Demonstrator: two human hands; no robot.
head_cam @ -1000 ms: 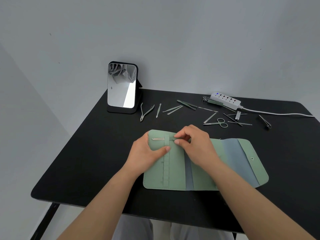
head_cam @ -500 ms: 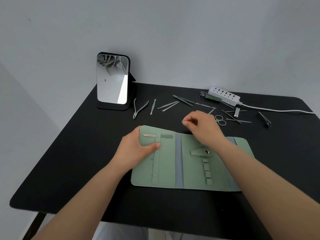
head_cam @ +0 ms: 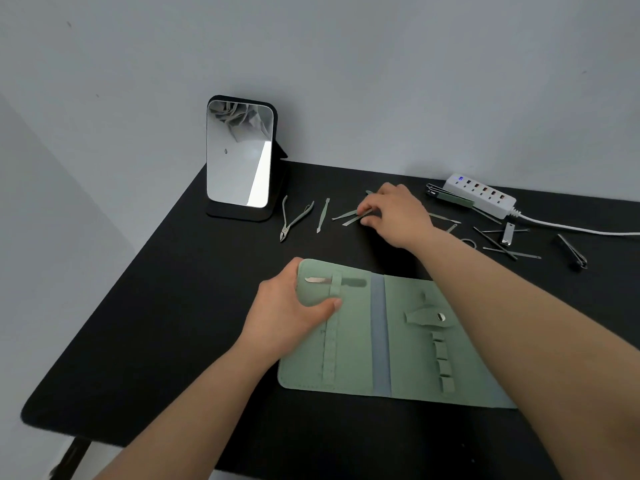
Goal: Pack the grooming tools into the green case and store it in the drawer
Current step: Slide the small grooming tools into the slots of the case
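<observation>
The green case (head_cam: 356, 344) lies unfolded on the black table (head_cam: 194, 306), with one metal tool (head_cam: 318, 279) tucked under its top left loop. My left hand (head_cam: 291, 313) presses flat on the case's left panel, thumb on the fabric. Further back, my right hand (head_cam: 391, 211) rests over two thin metal tools (head_cam: 349, 217), its fingertips touching them. Whether it grips one is unclear. Cuticle nippers (head_cam: 294, 218) and a slim pusher (head_cam: 323, 215) lie to the left of that hand. Several more tools (head_cam: 505, 237) lie scattered to the right.
A standing mirror (head_cam: 239, 154) is at the back left of the table. A white power strip (head_cam: 481, 195) with its cable sits at the back right against the wall. A nail clipper (head_cam: 573, 252) lies near the right edge.
My right hand left the case and reached back and left to the thin tools beyond it. The left hand stayed on the left panel. The view shifted slightly.
</observation>
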